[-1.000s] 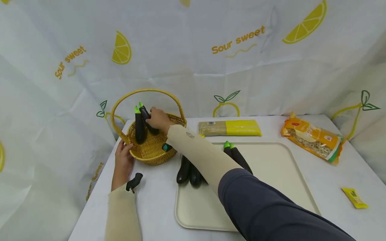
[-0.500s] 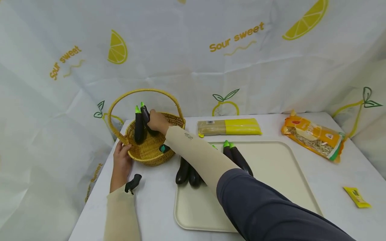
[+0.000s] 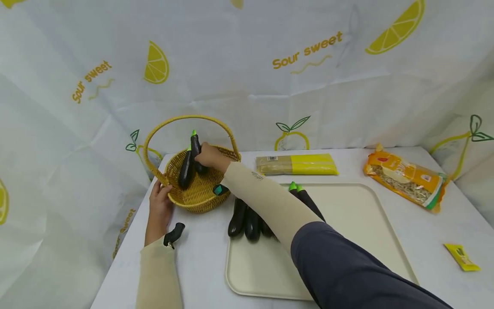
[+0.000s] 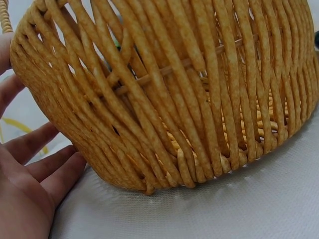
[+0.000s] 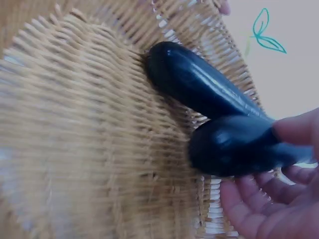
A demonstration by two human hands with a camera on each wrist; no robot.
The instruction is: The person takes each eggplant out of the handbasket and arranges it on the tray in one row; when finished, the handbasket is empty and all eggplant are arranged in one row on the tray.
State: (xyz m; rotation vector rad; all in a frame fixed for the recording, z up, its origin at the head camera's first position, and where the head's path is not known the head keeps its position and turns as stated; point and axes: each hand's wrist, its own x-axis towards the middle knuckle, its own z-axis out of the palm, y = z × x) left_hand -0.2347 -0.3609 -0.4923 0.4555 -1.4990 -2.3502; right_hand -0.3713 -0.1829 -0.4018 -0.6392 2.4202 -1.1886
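In the head view, a woven basket [image 3: 200, 204] with a tall arched handle stands at the table's back left. My left hand [image 3: 159, 205] holds its left side near the rim, thumb up at the edge. Seen from the left wrist, its fingers [image 4: 62, 172] lie against the outer wickerwork. Inside the basket, my right hand [image 3: 211, 155] grips an eggplant [image 3: 196, 148], stem upward. Another eggplant [image 3: 187, 169] leans in the basket just left of it. The right wrist view shows thumb and fingers around the held eggplant [image 5: 232, 147], beside the other eggplant [image 5: 194, 79].
A beige tray [image 3: 266, 272] lies right of the basket with several eggplants [image 3: 252, 225], partly hidden under my right arm. Behind it lies a yellow noodle packet [image 3: 297, 165]. An orange bag [image 3: 405, 178] and a small yellow packet [image 3: 462, 257] lie at the right.
The held eggplant and my right hand have shifted slightly right inside the basket. The other eggplant's stem end has tipped right toward it. My left hand stays at the basket's side.
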